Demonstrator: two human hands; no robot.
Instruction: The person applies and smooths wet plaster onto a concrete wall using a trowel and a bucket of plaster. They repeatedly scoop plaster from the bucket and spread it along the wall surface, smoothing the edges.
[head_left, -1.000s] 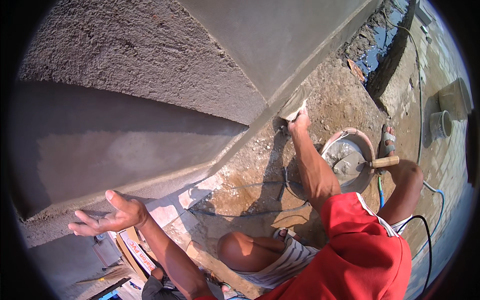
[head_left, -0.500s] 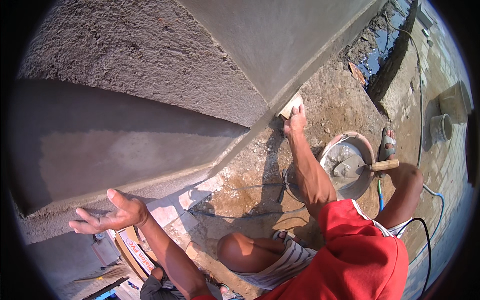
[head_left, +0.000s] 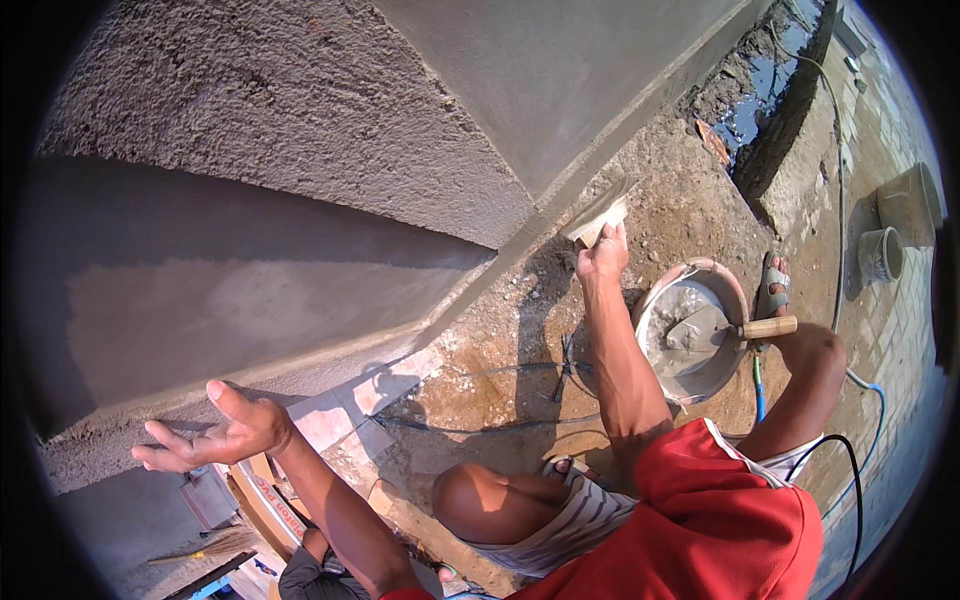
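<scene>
My right hand [head_left: 604, 258] grips a pale, flat plastering float [head_left: 601, 214] near the base of the smooth grey wall [head_left: 570, 85], just past the corner. Its edge is tilted toward the wall; whether it touches cannot be made out. Fingers spread and holding nothing, my left hand [head_left: 215, 432] is raised beside the low ledge of the left wall [head_left: 250, 300], which is partly damp and dark. Close to my right forearm stands a round bucket [head_left: 733, 288] with wet grey mortar [head_left: 672, 312]. A trowel with a wooden handle [head_left: 768, 328] rests across its rim.
A rough plastered band [head_left: 300, 120] lies between the smooth walls. Cables and a hose [head_left: 500, 428] run over the dirt ground. Two more buckets [head_left: 881, 256] stand at the right, near a water-filled trench [head_left: 765, 90]. Another person's dark clothing [head_left: 310, 575] shows at lower left.
My right hand has drawn the float slightly right and away from the wall base, turning it so more of its edge shows. My left hand has hardly moved.
</scene>
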